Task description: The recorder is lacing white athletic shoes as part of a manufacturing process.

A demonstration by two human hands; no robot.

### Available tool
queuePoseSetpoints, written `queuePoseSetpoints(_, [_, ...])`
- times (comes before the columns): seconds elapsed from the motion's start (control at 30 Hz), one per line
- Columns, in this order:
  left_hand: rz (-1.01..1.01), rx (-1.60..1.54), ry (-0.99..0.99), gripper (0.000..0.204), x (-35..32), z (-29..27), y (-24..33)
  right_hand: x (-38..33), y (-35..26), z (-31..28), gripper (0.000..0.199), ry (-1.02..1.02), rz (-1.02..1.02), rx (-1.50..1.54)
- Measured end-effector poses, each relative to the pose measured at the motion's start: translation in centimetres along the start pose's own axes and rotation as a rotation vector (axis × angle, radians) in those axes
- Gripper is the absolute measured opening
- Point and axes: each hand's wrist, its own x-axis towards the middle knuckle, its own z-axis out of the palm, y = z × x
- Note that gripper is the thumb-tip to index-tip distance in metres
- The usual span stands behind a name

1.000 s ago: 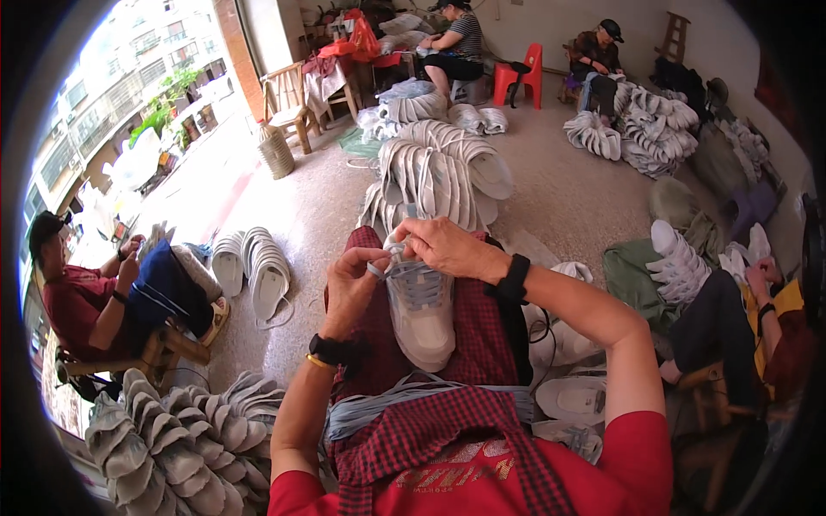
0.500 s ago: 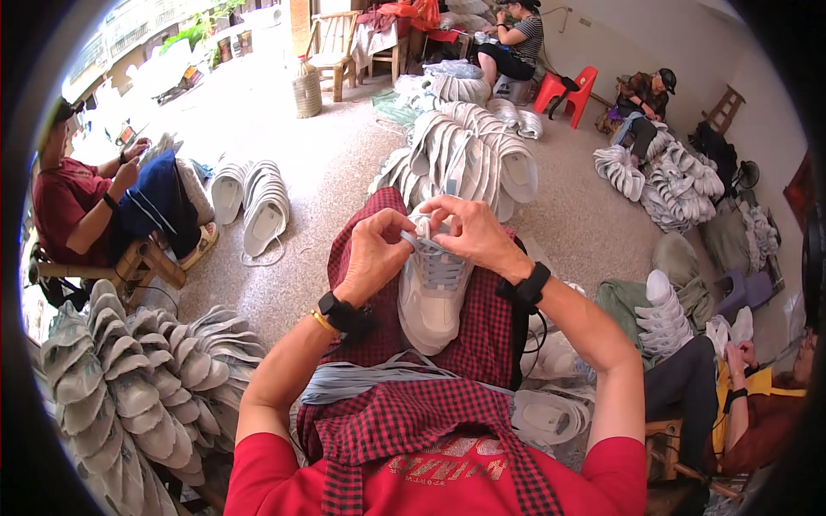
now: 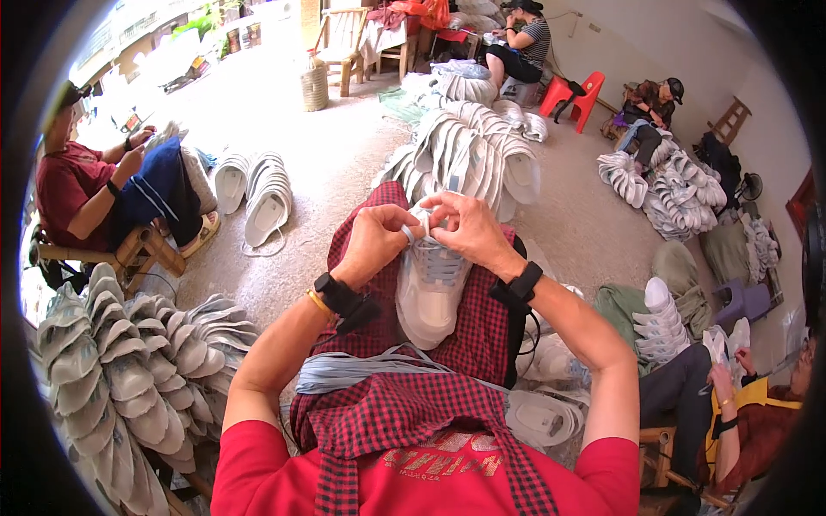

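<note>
With both the left hand (image 3: 374, 241) and right hand (image 3: 469, 228) pinching the lace (image 3: 411, 230) at the 12 o'clock end, the shoe (image 3: 430, 288) could slide off the lap.

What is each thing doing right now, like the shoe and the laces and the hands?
Shoe: on the lap, partly laced.
Left hand: pinching a lace end at the shoe's top.
Right hand: gripping the lace at the shoe's top.
Spare laces: loose across the lap.
Shoe stack: piled at the left.
Red stool: upright, unoccupied.
</note>
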Motion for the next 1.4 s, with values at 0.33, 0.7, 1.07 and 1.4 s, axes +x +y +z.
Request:
queuePoseSetpoints(0.33, [0.062,0.005,0.135,0.018,-0.4,-1.0,-0.1,0.8,0.9,-3.6,0.008,-0.035,-0.325,-0.385])
queuePoseSetpoints(0.7, [0.025,-0.025,-0.125,0.029,-1.6,-2.1,-0.9,-2.4,1.6,-7.7,0.011,-0.086,0.084,-0.290])
queuePoseSetpoints(1.07, [0.058,0.074,-0.033,0.023,-3.5,-4.3,0.2,0.8,2.1,-1.9,0.031,-0.160,0.048,-0.379])
queuePoseSetpoints(1.4, [0.141,0.262,-0.063,0.019,-4.7,-4.8,-0.1,-1.2,5.6,-9.1,0.020,0.172,0.342,0.734])
